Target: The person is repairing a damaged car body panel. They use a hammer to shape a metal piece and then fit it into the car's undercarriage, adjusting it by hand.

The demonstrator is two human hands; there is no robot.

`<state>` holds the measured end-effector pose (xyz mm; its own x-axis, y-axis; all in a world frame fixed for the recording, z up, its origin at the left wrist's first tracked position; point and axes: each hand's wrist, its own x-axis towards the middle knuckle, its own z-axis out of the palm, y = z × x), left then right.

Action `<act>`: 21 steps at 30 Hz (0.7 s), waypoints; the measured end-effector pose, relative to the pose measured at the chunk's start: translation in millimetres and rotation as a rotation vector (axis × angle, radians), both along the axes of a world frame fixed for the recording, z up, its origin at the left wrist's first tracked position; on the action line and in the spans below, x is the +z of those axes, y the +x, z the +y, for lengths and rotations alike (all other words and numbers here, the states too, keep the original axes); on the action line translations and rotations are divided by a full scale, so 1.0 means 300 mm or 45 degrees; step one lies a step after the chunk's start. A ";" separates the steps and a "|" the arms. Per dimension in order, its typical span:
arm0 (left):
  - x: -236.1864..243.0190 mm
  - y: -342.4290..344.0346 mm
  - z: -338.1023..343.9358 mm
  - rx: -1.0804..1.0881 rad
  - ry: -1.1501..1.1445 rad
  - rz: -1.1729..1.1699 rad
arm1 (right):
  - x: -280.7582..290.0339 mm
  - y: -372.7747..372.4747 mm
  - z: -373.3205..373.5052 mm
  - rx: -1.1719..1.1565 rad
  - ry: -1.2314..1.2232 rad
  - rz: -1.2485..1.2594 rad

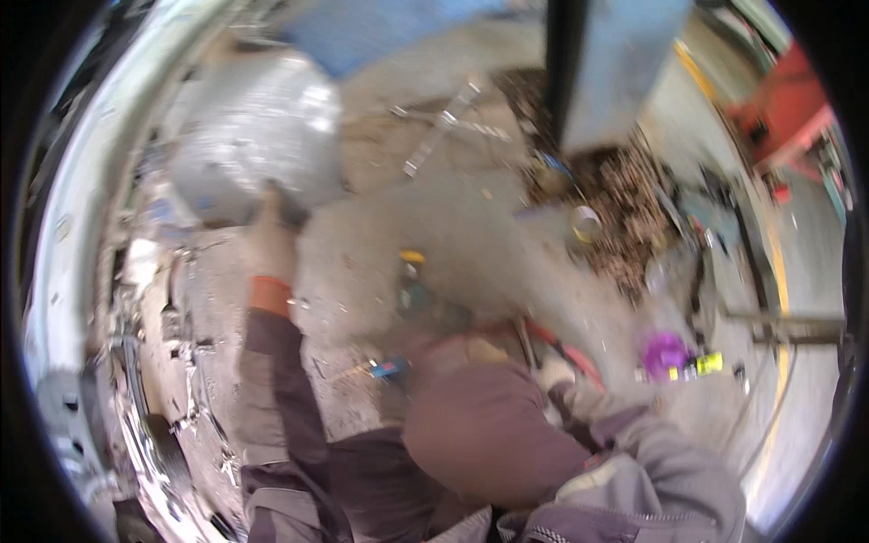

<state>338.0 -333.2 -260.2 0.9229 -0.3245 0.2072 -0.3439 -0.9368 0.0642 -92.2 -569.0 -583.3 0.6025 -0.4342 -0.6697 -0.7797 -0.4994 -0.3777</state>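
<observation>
Motion blurs much of the view. My left hand (272, 240), in a pale glove with an orange cuff, reaches forward to the lower edge of a shiny silver panel (258, 127). The thumb lies over the panel's near face, and the other fingers are hidden behind it. My right hand (554, 373), also in a pale glove, is low beside my bent knee, its fingers curled. Next to it are a thin metal bar (525, 342) and a curved red piece (575, 357); what it grips is too blurred to name.
A light-coloured vehicle body edge (77, 217) runs along the left. On the floor lie crossed metal strips (444, 118), a bottle with a yellow cap (413, 281), a blue-handled tool (389, 368) and a purple round object (665, 355). A blue post (620, 72) stands by brown debris (625, 208).
</observation>
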 end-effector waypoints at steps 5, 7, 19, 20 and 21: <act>0.052 -0.064 -0.178 0.155 -2.059 0.568 | -0.370 0.032 -0.047 -0.021 0.258 0.106; 0.064 -0.052 -0.177 0.244 -2.076 0.581 | -0.408 0.066 -0.116 -0.058 0.275 0.006; -0.006 -0.010 -0.199 0.254 -2.057 0.497 | 0.659 0.759 -0.228 0.062 -0.044 -1.605; -0.007 -0.014 -0.201 0.250 -2.059 0.500 | 0.694 0.830 -0.209 -0.040 0.318 -1.525; -0.007 -0.021 -0.206 0.245 -2.062 0.503 | 0.700 0.920 -0.225 0.067 0.137 -1.691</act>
<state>331.6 -395.0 -262.3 0.9946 0.0927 -0.0465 0.0319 0.1539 0.9876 183.8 -636.6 -373.3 0.8348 -0.3727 0.4053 0.2271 -0.4374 -0.8701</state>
